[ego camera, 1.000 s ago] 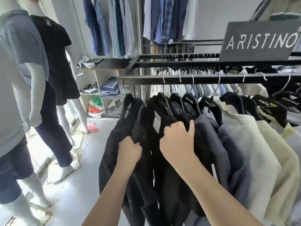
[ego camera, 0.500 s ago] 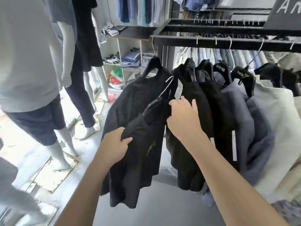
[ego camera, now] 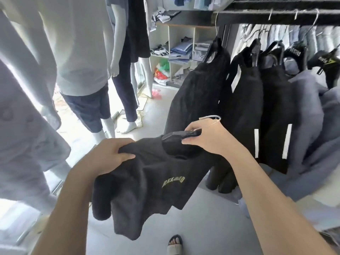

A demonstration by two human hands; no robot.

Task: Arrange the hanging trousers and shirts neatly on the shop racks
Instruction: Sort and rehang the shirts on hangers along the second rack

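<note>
A black T-shirt (ego camera: 147, 188) with a small yellow chest logo is off the rack, held low in front of me. My left hand (ego camera: 108, 157) grips its shoulder fabric. My right hand (ego camera: 207, 138) is closed on the black hanger (ego camera: 176, 137) inside the shirt's neck, and the hanger's metal hook (ego camera: 211, 117) sticks out above my fingers. The black rack rail (ego camera: 276, 17) runs across the top right. Below it hang three black shirts (ego camera: 198, 92) on hangers, then grey-blue garments (ego camera: 311, 122) further right.
Mannequins stand at the left, one in a grey tee and dark shorts (ego camera: 82, 70), one in dark trousers (ego camera: 125, 80). A white shelf unit (ego camera: 182, 45) with folded clothes and bags stands at the back. My sandalled foot (ego camera: 173, 245) is on the grey floor.
The black shirt came off the rail and down to waist height. My right hand moved from the hanging shirts to the hanger's top. My view tilted downward.
</note>
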